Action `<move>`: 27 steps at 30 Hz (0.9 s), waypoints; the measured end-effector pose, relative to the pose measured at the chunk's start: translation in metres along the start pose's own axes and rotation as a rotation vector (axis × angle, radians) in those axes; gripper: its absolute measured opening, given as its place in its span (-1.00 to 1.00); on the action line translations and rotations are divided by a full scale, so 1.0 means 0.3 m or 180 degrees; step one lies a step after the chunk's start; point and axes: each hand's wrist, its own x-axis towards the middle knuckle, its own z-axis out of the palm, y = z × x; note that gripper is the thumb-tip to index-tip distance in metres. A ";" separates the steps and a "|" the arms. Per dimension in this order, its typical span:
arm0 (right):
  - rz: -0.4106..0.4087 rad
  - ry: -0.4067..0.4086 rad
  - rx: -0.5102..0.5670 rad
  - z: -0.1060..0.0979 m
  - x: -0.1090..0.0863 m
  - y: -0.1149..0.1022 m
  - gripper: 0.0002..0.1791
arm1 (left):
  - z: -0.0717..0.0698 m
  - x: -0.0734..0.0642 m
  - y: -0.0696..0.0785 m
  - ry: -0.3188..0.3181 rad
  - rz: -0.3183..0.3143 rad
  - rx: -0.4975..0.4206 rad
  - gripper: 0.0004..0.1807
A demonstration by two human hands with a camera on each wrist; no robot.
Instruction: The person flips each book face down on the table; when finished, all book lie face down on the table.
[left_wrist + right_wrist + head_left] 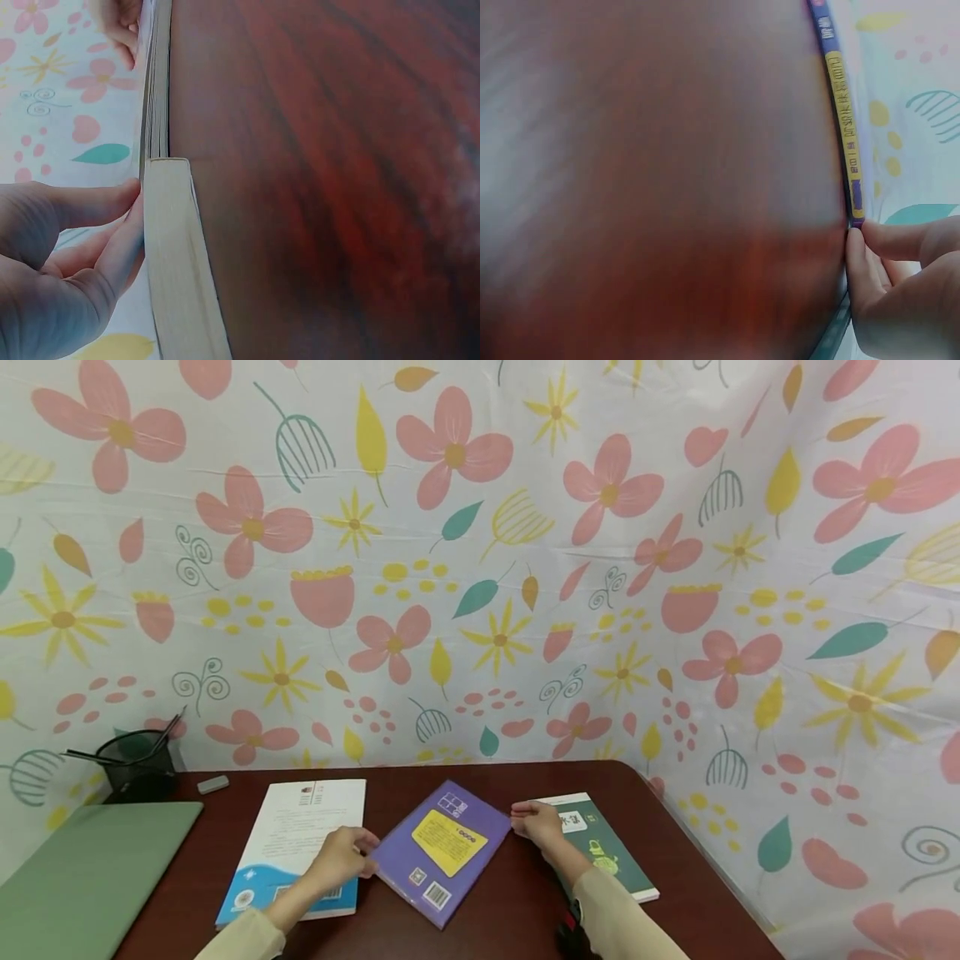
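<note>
A purple book (457, 810) with a yellow text panel and a barcode lies turned at an angle between my hands, in the middle of the head view. My left hand (341, 860) pinches its left corner, thumb above and fingers below, over the edge of a white and blue book (307, 822). The right hand (538, 825) pinches the opposite corner between thumb and fingertips, beside a green book (600, 847). In the right wrist view, the purple and yellow spine (847, 127) runs up from the right fingertips. The left wrist view shows the white book's thick page block (180, 255).
A dark red-brown table (495, 902) carries everything. On its left are a green board-like sheet (97, 868), a black mesh pen holder (138, 760) with pens, and a small grey eraser-like block (213, 784). A flower-patterned curtain (480, 568) stands behind the table.
</note>
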 end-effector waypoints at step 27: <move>0.0063 0.0532 0.0390 0.174 0.126 -0.013 -0.57 | 0.053 -0.048 0.007 -0.0156 -0.0269 -0.0494 -0.54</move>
